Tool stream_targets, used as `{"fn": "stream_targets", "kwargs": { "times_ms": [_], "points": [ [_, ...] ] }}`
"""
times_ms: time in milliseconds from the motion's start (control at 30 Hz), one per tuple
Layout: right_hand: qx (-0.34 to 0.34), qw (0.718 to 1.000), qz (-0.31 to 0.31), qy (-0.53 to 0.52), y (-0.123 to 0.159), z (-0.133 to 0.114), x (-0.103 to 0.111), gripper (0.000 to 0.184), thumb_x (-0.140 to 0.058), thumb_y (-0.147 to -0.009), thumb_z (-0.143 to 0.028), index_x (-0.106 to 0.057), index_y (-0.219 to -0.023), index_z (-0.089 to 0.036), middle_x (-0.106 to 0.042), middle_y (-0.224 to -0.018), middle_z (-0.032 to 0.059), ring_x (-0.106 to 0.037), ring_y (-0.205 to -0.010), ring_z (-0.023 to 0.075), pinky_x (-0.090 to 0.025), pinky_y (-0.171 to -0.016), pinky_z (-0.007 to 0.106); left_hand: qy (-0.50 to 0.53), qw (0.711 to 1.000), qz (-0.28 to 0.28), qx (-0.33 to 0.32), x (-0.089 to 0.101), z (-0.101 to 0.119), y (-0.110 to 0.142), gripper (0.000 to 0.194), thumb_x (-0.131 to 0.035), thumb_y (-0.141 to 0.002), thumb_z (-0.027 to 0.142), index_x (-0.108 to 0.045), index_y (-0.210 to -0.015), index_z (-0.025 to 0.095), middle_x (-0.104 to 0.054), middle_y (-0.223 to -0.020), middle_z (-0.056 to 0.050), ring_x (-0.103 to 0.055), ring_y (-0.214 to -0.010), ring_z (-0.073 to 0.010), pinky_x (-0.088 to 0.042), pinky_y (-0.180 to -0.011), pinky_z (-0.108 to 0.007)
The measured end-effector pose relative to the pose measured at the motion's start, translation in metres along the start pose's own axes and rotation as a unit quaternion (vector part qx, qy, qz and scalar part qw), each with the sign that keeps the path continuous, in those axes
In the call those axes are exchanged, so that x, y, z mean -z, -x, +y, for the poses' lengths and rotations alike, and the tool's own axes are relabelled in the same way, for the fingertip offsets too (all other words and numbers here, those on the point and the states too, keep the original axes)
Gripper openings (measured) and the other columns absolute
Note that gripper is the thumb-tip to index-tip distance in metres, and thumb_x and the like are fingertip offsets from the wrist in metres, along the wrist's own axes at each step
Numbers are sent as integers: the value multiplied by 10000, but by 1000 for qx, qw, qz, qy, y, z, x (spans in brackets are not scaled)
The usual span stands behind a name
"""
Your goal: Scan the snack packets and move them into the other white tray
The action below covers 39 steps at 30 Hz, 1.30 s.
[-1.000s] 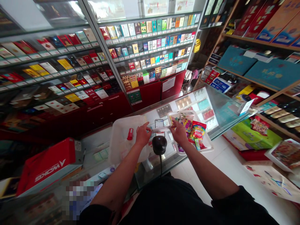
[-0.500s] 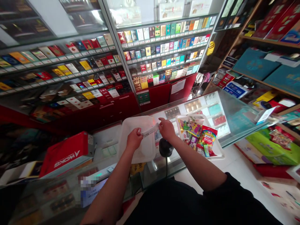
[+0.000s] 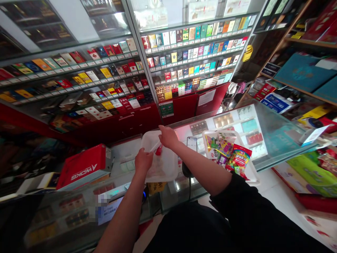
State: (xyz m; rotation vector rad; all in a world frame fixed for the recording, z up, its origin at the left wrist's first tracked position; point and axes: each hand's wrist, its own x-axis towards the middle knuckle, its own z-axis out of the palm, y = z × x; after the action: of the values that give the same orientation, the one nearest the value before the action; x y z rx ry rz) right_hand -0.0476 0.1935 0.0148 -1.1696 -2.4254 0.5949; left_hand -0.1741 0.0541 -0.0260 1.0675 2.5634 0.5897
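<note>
My left hand [image 3: 143, 161] is closed at the lower end of a slim whitish strip [image 3: 156, 146], over a translucent plastic tub [image 3: 171, 168] on the glass counter. At the strip's other end is my right hand [image 3: 168, 137], its fingers closed on it above the tub's far side. What the strip is, I cannot make out. Inside the tub, near the strip, shows a small red piece [image 3: 158, 150]. A black scanner-like device [image 3: 187, 169] with a cable stands right of the tub, partly behind my right forearm. Colourful candy bags [image 3: 239, 158] lie in a white tray [image 3: 254, 177] farther right.
A phone [image 3: 192, 143] lies between tub and tray. At left, a red box [image 3: 83, 167] rests on the glass counter [image 3: 273, 154]. Shelves of small packs [image 3: 173, 58] rise behind a red lower cabinet [image 3: 184, 105]. Green packaging [image 3: 310, 167] stands at right.
Both hands have moved left with the strip, from the tub's right side to over its middle. A red piece and the phone now show. The view has shifted slightly.
</note>
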Motion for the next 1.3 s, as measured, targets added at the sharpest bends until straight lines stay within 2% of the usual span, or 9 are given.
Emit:
{"fn": "stream_targets", "kwargs": {
  "times_ms": [167, 433, 567, 700, 900, 1100, 1200, 1300],
  "points": [
    [4, 1000, 8, 11, 20, 17, 7, 391, -582, -879, -177, -608, -1270, -174, -721, -1164, 111, -631, -1077, 264, -457, -966, 375, 0, 999, -10, -39, -1, 24, 9, 595, -601, -869, 438, -555, -1371, 122, -749, -1171, -148, -669, -1152, -343, -479, -961, -401],
    [-26, 998, 52, -1, 66, 70, 39, 403, -592, -864, -188, -634, -1261, -133, -709, -1178, 136, -605, -1130, 264, -419, -1038, 387, 19, 989, -45, -137, -20, 83, 32, 451, -611, -889, 405, -626, -1281, 181, -765, -1115, -97, -706, -1032, -283, -492, -901, -356],
    [-60, 995, 81, 16, 94, 104, 60, 380, -590, -872, -205, -654, -1241, -143, -705, -1193, 139, -591, -1169, 265, -396, -1065, 395, 31, 978, -55, -197, -31, 117, 48, 433, -620, -895, 390, -629, -1275, 182, -764, -1102, -85, -694, -1034, -275, -483, -923, -358],
    [-107, 987, 104, 66, 123, 144, 82, 358, -594, -878, -239, -675, -1214, -142, -705, -1192, 149, -579, -1191, 284, -377, -1078, 414, 38, 964, -89, -247, -45, 153, 66, 408, -632, -894, 356, -634, -1270, 197, -761, -1106, -81, -687, -1026, -273, -482, -917, -360],
    [-200, 965, 88, 145, 162, 205, 116, 266, -570, -888, -265, -717, -1084, -160, -719, -1093, 151, -603, -1101, 297, -401, -1016, 422, 59, 932, -163, -320, -77, 201, 98, 348, -602, -904, 305, -646, -1236, 210, -766, -1088, -87, -690, -1034, -273, -483, -915, -369],
    [-250, 949, 78, 173, 178, 253, 128, 310, -549, -888, -265, -716, -1132, -172, -720, -1101, 165, -595, -1142, 308, -388, -1021, 446, 162, 904, -269, -292, -125, 232, 128, 398, -630, -856, 251, -642, -1254, 246, -774, -1037, -84, -709, -958, -266, -508, -854, -347],
    [-258, 944, 54, 199, 178, 265, 129, 324, -562, -878, -266, -711, -1149, -169, -722, -1097, 172, -604, -1135, 304, -403, -1003, 446, 203, 898, -312, -234, -152, 241, 137, 423, -683, -794, 229, -652, -1215, 238, -766, -1073, -93, -703, -969, -258, -513, -846, -332],
    [-260, 943, 17, 209, 176, 271, 129, 307, -562, -876, -251, -717, -1117, -143, -716, -1078, 202, -621, -1106, 323, -416, -972, 462, 226, 902, -326, -170, -171, 250, 141, 423, -700, -750, 209, -656, -1171, 229, -750, -1124, -107, -694, -980, -252, -518, -822, -324]
  ]
}}
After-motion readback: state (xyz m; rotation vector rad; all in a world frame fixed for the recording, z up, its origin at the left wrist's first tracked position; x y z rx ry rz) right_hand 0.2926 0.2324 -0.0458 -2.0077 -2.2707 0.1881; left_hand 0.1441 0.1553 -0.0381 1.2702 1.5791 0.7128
